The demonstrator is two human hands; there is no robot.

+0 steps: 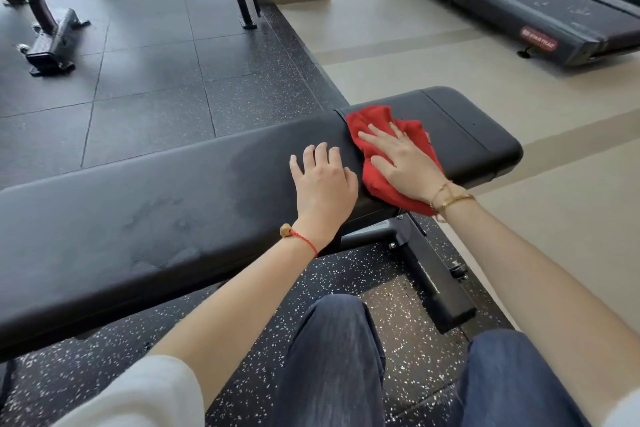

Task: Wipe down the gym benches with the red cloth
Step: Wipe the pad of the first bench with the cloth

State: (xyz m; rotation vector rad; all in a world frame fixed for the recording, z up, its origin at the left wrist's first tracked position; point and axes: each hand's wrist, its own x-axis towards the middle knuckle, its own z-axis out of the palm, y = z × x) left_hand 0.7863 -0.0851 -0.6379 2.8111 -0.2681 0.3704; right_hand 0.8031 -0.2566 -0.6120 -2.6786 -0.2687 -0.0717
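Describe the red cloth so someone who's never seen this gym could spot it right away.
Start at the long black bench running across the front of the view. Follow it right to the seam where its shorter end pad begins. The red cloth lies crumpled there under the flat right hand, beside the bare left hand, and it is the only bright red fabric among black pads.

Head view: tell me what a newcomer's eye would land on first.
The red cloth stands out most, spread on the black bench near the gap between its two pads, with the right hand pressing flat on it. The left hand rests beside it on the longer pad. Treadmills line the pale floor at upper right.
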